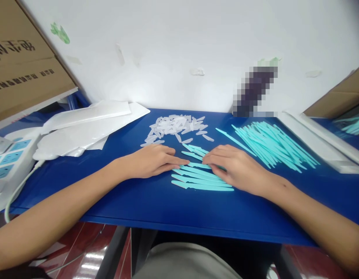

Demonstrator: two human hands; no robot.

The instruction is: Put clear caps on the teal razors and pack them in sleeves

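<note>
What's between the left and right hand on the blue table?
Head view: a short row of teal sticks, flat on the blue table, lies between left hand and right hand.

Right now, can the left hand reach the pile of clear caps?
Probably yes. The clear caps lie just beyond the left hand, with only bare blue table between; the hand lies flat and holds nothing.

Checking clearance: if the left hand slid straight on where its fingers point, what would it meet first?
Probably the flat turquoise plastic sticks lying just ahead, then the right hand; depth is hard to judge.
</note>
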